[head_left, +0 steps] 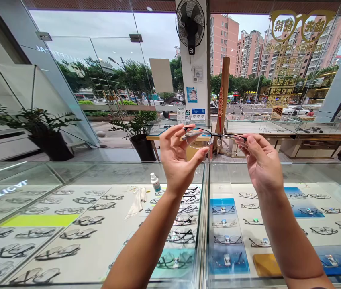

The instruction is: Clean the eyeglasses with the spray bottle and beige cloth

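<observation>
A pair of eyeglasses [216,136] with a black upper rim and clear lenses is held up in front of me, above the glass display counter [205,224]. My left hand [178,154] pinches its left end near the hinge, the thumb stretched below the left lens. At the right end, my right hand [263,160] grips the frame between thumb and fingers. On the counter beyond my left forearm stand a small white bottle [155,182] and a crumpled pale cloth [137,203].
Rows of eyeglasses [70,252] lie inside the counter on both sides. Potted plants [141,146] stand beyond it, before large windows. A black fan [190,24] hangs on the white pillar [198,96]. Another display case [254,127] stands at the far right.
</observation>
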A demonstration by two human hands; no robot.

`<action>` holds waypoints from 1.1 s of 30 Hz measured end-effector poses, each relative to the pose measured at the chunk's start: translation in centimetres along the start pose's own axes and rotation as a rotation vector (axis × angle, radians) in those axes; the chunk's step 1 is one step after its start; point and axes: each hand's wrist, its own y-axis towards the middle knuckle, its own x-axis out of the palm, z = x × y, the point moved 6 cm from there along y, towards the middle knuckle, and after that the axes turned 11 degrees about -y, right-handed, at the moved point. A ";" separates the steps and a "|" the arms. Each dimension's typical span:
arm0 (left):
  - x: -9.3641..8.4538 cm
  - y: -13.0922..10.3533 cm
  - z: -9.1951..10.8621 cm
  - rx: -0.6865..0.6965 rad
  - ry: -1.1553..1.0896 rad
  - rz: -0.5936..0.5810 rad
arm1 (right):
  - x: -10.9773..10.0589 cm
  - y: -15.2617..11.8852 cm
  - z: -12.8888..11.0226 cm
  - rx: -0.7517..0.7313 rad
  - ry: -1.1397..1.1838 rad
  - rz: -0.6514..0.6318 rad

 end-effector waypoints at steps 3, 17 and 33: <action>0.0 -0.2 -0.5 -0.074 -0.101 0.021 | 0.3 0.0 0.2 0.002 -0.010 -0.021; 1.8 -3.6 -4.6 -1.281 -0.733 -0.009 | 2.2 -1.1 -2.2 -0.566 -0.668 -0.354; 3.3 -4.9 -5.1 -1.272 -0.649 -0.393 | 2.4 -1.1 -1.9 -0.420 -0.449 -0.312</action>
